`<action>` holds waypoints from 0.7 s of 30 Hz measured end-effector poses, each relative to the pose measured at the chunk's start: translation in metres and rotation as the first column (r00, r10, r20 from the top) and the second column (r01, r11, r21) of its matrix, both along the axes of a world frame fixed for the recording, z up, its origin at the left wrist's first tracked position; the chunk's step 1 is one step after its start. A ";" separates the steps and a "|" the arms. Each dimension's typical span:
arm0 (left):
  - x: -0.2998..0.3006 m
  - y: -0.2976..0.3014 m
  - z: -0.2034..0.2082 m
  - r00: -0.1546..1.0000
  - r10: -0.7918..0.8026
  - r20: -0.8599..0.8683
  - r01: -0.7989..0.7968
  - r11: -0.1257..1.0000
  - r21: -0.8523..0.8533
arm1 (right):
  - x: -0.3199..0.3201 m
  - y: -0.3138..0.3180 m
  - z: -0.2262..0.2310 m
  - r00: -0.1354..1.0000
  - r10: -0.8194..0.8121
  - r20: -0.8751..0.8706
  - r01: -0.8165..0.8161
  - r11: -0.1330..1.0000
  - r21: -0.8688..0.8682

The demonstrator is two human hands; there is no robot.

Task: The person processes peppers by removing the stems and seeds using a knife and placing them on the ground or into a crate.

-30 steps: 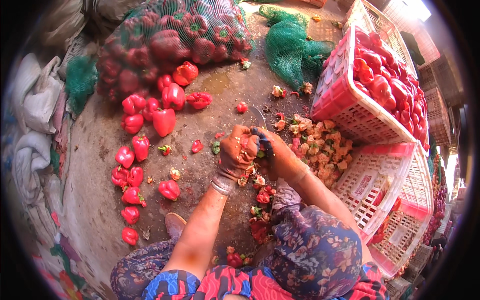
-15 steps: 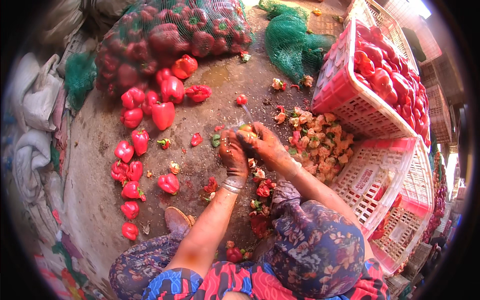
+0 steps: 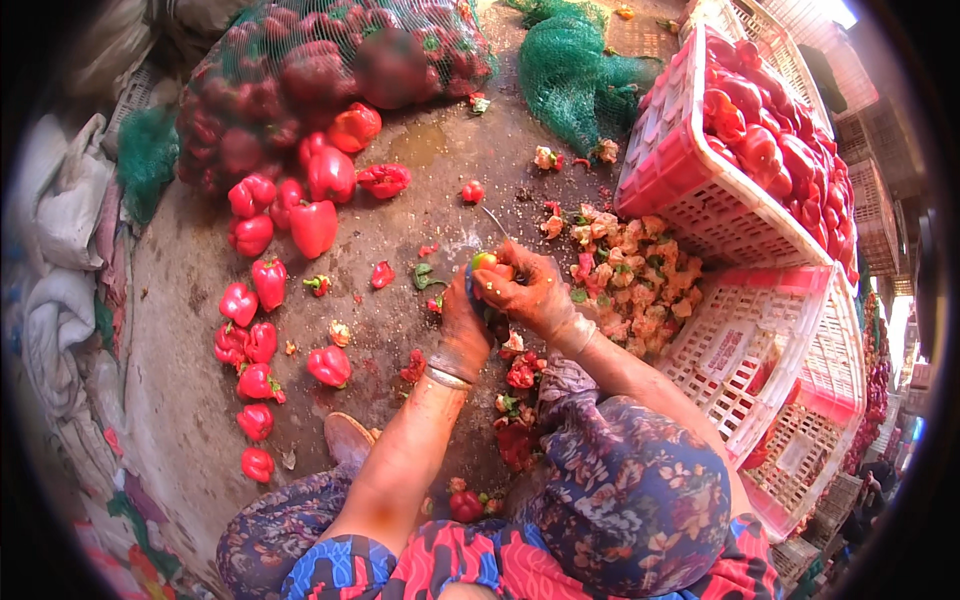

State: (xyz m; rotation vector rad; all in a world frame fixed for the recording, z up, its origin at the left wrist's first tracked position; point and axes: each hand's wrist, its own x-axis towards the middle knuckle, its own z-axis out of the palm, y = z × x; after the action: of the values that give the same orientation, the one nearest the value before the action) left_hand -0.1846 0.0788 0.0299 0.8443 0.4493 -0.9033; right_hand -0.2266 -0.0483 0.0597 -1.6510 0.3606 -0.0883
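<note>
My hands meet in the middle, above the concrete floor. My left hand (image 3: 464,318) is closed, its palm side hidden. Fingers of my right hand (image 3: 528,290) are curled against it. Above the right fingers a thin metal blade, seemingly of a knife (image 3: 495,222), sticks out toward the upper left. Between the hands shows a small green-and-orange thing (image 3: 484,262); its kind is unclear. Left of the hands, whole red bell peppers (image 3: 313,230) lie in a loose line. Beside my right hand spreads a heap of cut pepper cores (image 3: 635,282).
A green net sack of red peppers (image 3: 330,75) lies at the far left. An empty-looking green net (image 3: 570,80) lies beyond the hands. On the right stand a red-and-white crate (image 3: 680,190) full of peppers and a tilted crate (image 3: 745,345). White sacks (image 3: 65,300) line the left edge.
Both hands stay together and have turned slightly, with the blade showing more clearly. The whole scene has shifted a little to the left and up in the picture.
</note>
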 end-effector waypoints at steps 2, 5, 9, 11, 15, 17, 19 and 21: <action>-0.005 -0.015 -0.008 0.990 0.090 -0.107 -0.092 0.996 -0.020 | 0.000 0.001 -0.008 0.998 0.004 -0.069 0.027 0.898 0.440; -0.008 -0.005 -0.018 0.997 -0.055 0.045 0.063 0.973 -0.222 | 0.005 -0.012 -0.014 0.969 -0.063 -0.239 0.231 0.569 0.789; 0.019 0.003 -0.006 0.972 0.233 0.029 -0.232 0.972 -0.021 | -0.009 -0.030 -0.038 0.945 -0.048 -0.323 0.218 0.830 0.513; 0.034 0.007 0.006 0.929 0.344 0.135 -0.366 0.909 0.201 | -0.012 -0.034 -0.054 0.938 0.063 -0.341 0.099 0.895 0.436; -0.001 -0.035 0.098 0.395 -0.065 0.917 -0.188 0.971 0.149 | -0.020 -0.034 -0.045 0.846 0.504 -0.176 -0.200 0.605 0.771; -0.015 -0.049 0.149 0.098 -0.125 0.987 -0.061 0.989 0.131 | -0.006 -0.035 -0.004 0.774 0.508 -0.377 -0.504 0.856 0.119; 0.015 -0.045 0.135 0.111 -0.135 0.985 0.006 0.991 0.135 | 0.003 -0.042 0.029 0.818 0.322 -0.477 -0.433 0.890 -0.141; 0.074 -0.021 0.086 0.054 -0.210 0.976 -0.323 0.921 0.217 | 0.011 -0.056 0.035 0.893 0.092 -0.441 -0.096 0.995 0.013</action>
State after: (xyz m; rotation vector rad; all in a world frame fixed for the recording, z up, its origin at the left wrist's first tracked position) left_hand -0.1111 0.0578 0.1156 1.6165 -0.6845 0.1097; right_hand -0.2155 -0.1046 0.0945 -1.6882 0.6234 0.3665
